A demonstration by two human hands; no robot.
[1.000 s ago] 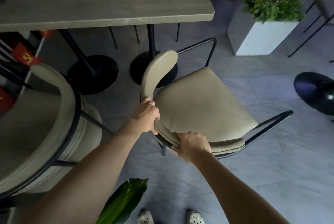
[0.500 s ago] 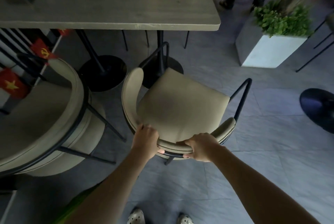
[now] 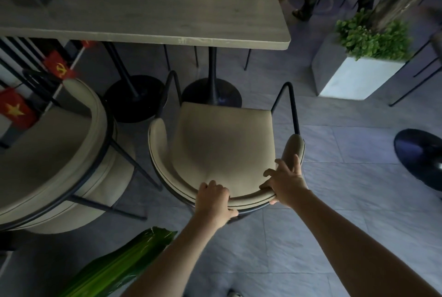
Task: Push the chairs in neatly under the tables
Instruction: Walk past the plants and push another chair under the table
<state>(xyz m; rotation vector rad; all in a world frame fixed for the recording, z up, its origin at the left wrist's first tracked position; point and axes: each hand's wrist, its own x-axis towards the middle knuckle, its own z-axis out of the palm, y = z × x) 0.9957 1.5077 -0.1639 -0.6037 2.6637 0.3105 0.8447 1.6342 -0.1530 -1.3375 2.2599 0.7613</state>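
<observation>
At 6 o'clock from the bench (image 3: 143,9), both hands, left hand (image 3: 212,203) and right hand (image 3: 285,183), grip the armchair's backrest (image 3: 251,197) tight, ready to push it under.

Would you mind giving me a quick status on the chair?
Left hand and right hand gripping the backrest. Chair faces the table, not yet under. Pedestal base directly ahead.

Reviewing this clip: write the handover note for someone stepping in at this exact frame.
Left hand: gripping the curved backrest of the beige padded chair with black metal arms.
Right hand: on the same backrest, nearer its right end.
Chair faces the grey rectangular table, its seat not yet under the tabletop.
Left: push it straight in.
A second beige chair, to the left, also stands out from the table.
</observation>
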